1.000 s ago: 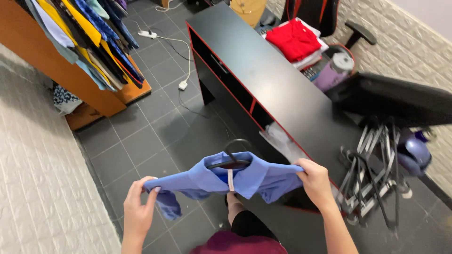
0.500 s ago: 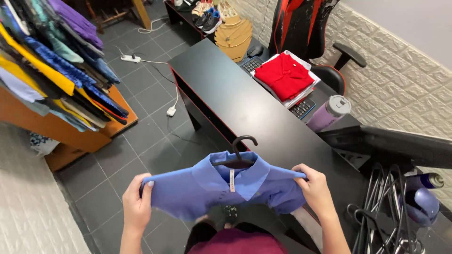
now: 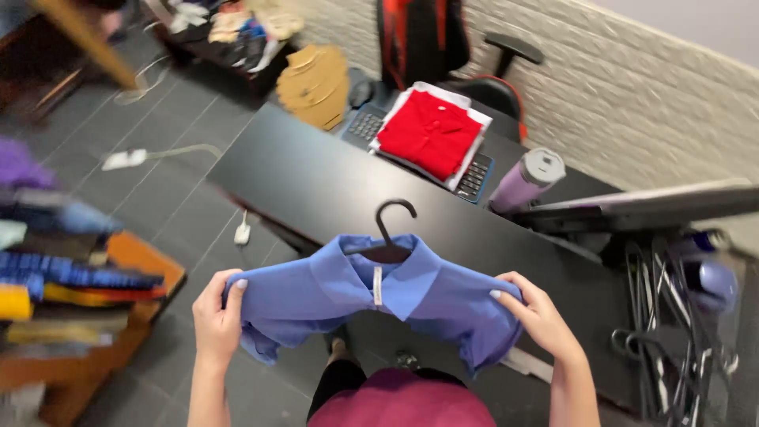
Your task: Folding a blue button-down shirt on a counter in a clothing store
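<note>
1. The left hand (image 3: pixel 217 316) is raised in front of the body, forearm coming up from the bottom edge of the view, fingers curled and clenched on the left shoulder of a blue shirt (image 3: pixel 371 296).
2. The right hand (image 3: pixel 538 315) mirrors it on the other side, forearm rising from the lower right, thumb and fingers pinching the shirt's right shoulder.
3. The shirt hangs spread between the two hands, collar up and facing the camera, with a white label at the neck. Its sleeves droop below each hand.
4. A black hanger (image 3: pixel 389 241) sits inside the collar, its hook standing upright above the shirt.
5. The shirt is held in the air just in front of the near edge of a black desk (image 3: pixel 316 186), low over the floor (image 3: pixel 182 213).
6. The desk's near part is bare; its long edge runs diagonally from upper left to lower right.
7. At the far side of the desk lies a folded red shirt (image 3: pixel 431 133) on a keyboard (image 3: pixel 474 178), with a purple bottle (image 3: pixel 526 180) just beside it.
8. To the right, a bunch of metal hangers (image 3: pixel 672 316) is near the right hand.
9. To the left, well apart from the left hand, stacked clothes (image 3: pixel 55 269) sit on a wooden shelf (image 3: pixel 118 316), with grey tiled floor between.
</note>
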